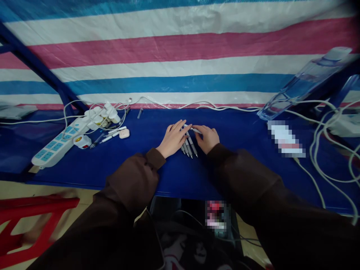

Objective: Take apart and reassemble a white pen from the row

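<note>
Four grey pens (189, 147) on blue tabletop (132, 168), long axes running far to near, dark tips fanned toward near side, fifth pen (194, 130) crosswise at their far end, left hand (173, 138) and right hand (206, 138) either side, fingers (187, 126) touching fifth pen, grip unclear

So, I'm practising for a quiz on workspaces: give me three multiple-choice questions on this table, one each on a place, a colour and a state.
1. Where are the pens?
A) between the left hand and right hand
B) on the power strip
C) inside the clear bottle

2. What colour is the table cover?
A) red
B) dark blue
C) white

3. How do the pens lie?
A) upright in a cup
B) flat on the cover
C) hanging off the edge

1: A, the pens lie between the two hands.
2: B, dark blue fabric shows around the hands.
3: B, the pens rest flat on the cover.
</note>
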`<move>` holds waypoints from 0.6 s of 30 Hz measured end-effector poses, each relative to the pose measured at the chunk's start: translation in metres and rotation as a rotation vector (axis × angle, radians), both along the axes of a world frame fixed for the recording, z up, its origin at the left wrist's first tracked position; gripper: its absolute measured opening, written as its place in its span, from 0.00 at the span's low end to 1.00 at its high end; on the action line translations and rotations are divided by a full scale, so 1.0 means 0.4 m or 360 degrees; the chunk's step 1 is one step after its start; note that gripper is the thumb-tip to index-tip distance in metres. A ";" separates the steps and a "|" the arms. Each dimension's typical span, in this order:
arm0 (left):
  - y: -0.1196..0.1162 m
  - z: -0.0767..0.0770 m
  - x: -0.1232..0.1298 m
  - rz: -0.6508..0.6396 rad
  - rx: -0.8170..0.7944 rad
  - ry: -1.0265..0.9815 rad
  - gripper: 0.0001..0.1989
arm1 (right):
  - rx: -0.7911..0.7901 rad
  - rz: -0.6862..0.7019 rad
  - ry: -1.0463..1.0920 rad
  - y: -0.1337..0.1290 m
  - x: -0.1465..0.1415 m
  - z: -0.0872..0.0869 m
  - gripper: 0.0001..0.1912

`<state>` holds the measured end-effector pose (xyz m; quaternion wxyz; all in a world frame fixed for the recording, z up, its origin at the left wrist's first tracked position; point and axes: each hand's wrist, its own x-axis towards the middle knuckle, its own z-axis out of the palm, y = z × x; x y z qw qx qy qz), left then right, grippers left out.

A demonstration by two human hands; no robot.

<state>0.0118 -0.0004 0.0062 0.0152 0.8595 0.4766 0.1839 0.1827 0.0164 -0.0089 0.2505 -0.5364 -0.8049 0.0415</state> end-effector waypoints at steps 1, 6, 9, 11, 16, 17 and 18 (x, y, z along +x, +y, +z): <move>-0.001 0.001 0.001 0.0009 0.0024 -0.0006 0.21 | 0.0003 0.0005 0.0009 -0.002 0.000 0.002 0.19; -0.003 0.008 0.002 0.0070 0.0097 -0.0038 0.18 | 0.0012 0.0030 0.0026 -0.009 0.000 0.010 0.18; -0.001 0.009 -0.001 0.0135 0.0109 -0.0054 0.16 | 0.0027 0.0129 -0.0014 -0.007 -0.002 0.008 0.18; 0.000 0.009 -0.002 0.0179 0.0112 -0.0068 0.14 | 0.0036 0.0226 -0.0049 -0.001 -0.002 0.005 0.18; -0.001 0.004 0.001 0.0276 0.0090 -0.0109 0.15 | 0.0036 0.0285 -0.0147 0.011 0.004 0.000 0.24; -0.003 0.004 0.003 0.0293 0.0072 -0.0111 0.15 | 0.0031 0.0262 -0.0180 0.011 0.005 0.000 0.25; -0.004 0.004 0.004 0.0308 0.0052 -0.0113 0.15 | 0.0023 0.0236 -0.0219 0.010 0.006 0.001 0.26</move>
